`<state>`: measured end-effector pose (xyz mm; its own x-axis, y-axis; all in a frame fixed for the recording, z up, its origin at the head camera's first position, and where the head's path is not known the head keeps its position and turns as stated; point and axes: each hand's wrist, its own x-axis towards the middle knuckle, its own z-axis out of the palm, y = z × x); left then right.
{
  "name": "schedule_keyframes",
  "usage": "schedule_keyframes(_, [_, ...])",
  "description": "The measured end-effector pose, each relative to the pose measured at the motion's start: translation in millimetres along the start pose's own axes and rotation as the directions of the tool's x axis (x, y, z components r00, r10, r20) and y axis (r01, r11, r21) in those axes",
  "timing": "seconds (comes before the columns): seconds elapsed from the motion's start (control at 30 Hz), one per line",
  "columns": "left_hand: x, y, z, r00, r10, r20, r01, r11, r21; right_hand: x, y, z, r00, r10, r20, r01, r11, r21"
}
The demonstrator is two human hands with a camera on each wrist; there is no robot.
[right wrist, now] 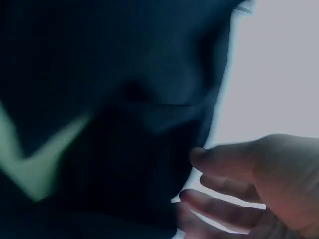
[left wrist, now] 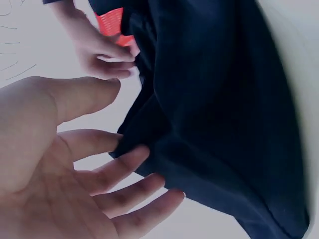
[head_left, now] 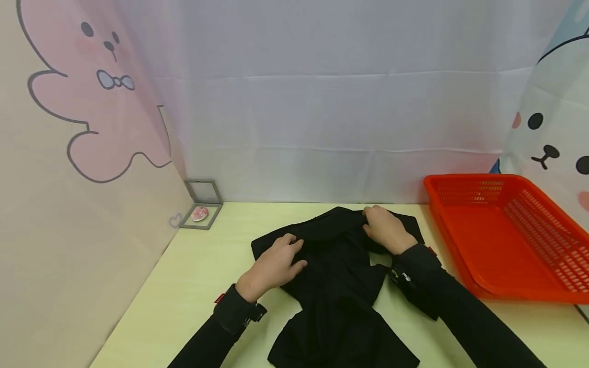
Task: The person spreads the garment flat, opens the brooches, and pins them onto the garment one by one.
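Note:
A black garment [head_left: 336,286] lies spread and rumpled, its upper edge folded over and its lower part flaring towards me. My left hand [head_left: 273,266] is over its upper left part, fingers apart. In the left wrist view the left hand's fingertips [left wrist: 142,152] overlap the dark cloth, thumb held away from it. At the upper right edge is my right hand [head_left: 386,229], fingers bent. Seen from the right wrist, the right thumb [right wrist: 219,157] and fingers meet the edge of the cloth, with a gap between them. The garment's underside is hidden.
To the right stands a red plastic basket [head_left: 511,245] with perforated sides. A small grey-framed open box [head_left: 201,226] holding a pink round item [head_left: 200,213] sits at the back left. A printed curtain [head_left: 294,112] hangs behind the pale yellow table [head_left: 184,286].

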<state>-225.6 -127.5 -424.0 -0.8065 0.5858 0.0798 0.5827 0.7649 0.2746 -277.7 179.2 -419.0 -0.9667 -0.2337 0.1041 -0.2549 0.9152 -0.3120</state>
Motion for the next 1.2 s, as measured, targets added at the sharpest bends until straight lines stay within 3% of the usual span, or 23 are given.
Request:
schedule_keyframes(0.23, [-14.6, -2.4, -12.6, 0.996, 0.042, -0.080, -0.045, 0.999, -0.024, 3.0, 3, 19, 0.987, -0.085, -0.133, 0.075, 0.994, -0.080])
schedule_keyframes(0.4, [-18.0, -4.8, -18.0, 0.991, 0.047, -0.126, -0.058, 0.995, -0.081, 7.8, 2, 18, 0.988, -0.141, -0.055, 0.139, 0.989, -0.054])
schedule_keyframes(0.57, [-21.9, -1.6, -19.2, 0.993, 0.058, -0.106, -0.071, 0.990, -0.120, 7.7, 4, 16, 0.993, -0.114, 0.040, 0.113, 0.993, 0.032])
schedule_keyframes(0.83, [-17.8, 2.5, -18.6, 0.996, 0.085, -0.029, -0.088, 0.989, -0.122, 0.7, -3, 9, 0.986, -0.160, -0.054, 0.164, 0.983, 0.078])
schedule_keyframes(1.2, [-5.6, 19.5, -15.2, 0.992, 0.124, 0.039, -0.119, 0.987, -0.103, -3.5, 6, 9, 0.999, 0.035, 0.027, -0.035, 0.999, 0.020])
